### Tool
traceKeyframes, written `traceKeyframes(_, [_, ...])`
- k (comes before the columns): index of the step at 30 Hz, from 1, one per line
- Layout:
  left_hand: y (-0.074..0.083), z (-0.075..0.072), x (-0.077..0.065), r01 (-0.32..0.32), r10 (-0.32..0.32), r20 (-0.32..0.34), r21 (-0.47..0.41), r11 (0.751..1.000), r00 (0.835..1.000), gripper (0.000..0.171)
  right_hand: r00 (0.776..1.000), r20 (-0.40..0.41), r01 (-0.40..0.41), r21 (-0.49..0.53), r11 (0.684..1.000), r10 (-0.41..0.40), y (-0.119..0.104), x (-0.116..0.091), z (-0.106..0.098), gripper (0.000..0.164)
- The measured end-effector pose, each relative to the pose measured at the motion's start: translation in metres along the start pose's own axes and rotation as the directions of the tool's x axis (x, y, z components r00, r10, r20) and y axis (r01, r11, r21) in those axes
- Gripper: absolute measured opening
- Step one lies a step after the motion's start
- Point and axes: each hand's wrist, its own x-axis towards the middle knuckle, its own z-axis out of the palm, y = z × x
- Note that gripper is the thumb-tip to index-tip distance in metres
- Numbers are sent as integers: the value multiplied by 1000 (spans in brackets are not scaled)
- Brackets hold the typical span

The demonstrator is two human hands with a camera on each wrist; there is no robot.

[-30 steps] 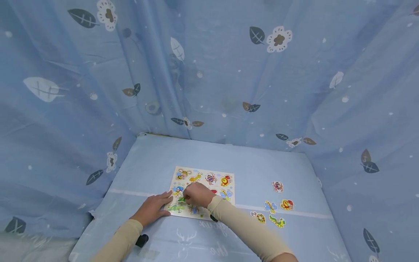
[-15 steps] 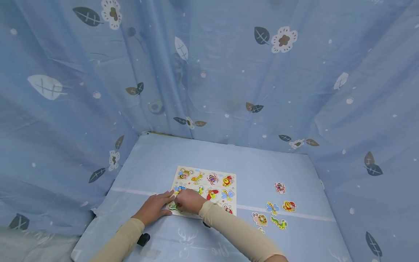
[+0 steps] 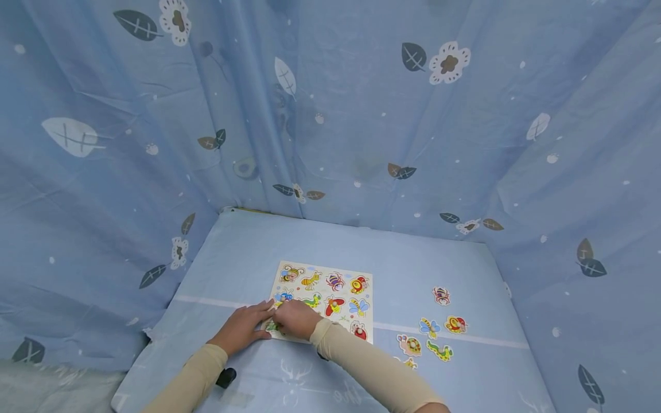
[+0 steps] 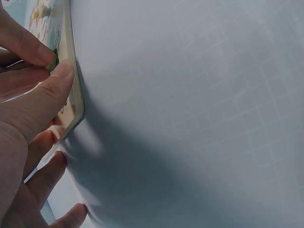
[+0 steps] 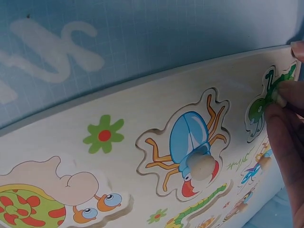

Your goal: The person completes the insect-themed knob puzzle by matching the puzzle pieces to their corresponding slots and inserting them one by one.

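Pinching green piece [image 5: 257, 109], right hand [image 3: 295, 319], blue beetle [image 5: 188, 135] in board [image 5: 118, 164]

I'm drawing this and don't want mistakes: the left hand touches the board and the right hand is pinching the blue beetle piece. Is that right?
Not quite: the grip of the right hand is on the green bug piece, not the blue beetle piece, as the right wrist view shows. The left hand does touch the board.

room between board [image 3: 347, 293] and loose pieces [image 3: 429, 327], right forearm [image 3: 369, 367] nearside
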Motion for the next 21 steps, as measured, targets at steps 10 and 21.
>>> traceKeyframes(10, [1, 0, 1, 16, -16, 13, 11, 1000, 1000, 70, 1000, -23, 7, 40, 999, -7, 2, -1, 1, 10])
traceKeyframes(21, [4, -3, 1, 15, -15, 16, 1, 1000, 1000, 68, 1000, -28, -6, 70, 998, 8, 1, -2, -2, 9])
